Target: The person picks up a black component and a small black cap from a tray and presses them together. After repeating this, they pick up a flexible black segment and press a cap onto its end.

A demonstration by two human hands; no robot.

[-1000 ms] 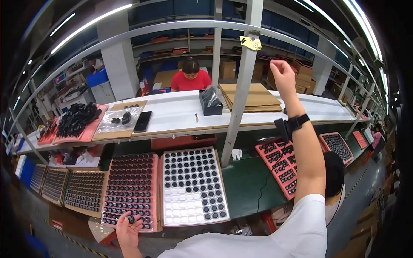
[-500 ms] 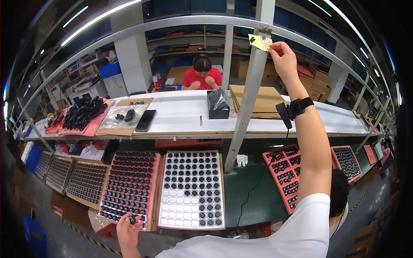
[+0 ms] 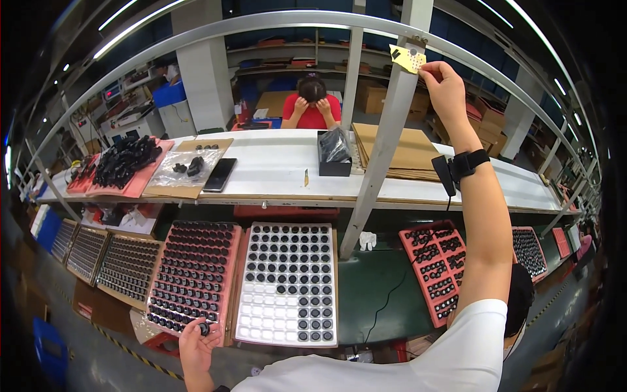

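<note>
Left of the grey post point(image 3: 381, 140) lies a white tray point(image 3: 264, 313). High on the post, the right hand point(image 3: 448, 93) meets a yellow sheet point(image 3: 406, 59), its grip indeterminable; light fingertip pressure should avoid tearing. Lower, left of the post, the left hand point(image 3: 196, 347) pinches a round black part point(image 3: 204, 328).

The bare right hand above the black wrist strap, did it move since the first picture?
Yes, the right hand moved up and left, to the ragged yellow paper on the grey metal post.

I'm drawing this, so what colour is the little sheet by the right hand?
The little sheet is yellow, with dark marks; the head view shows it best.
</note>
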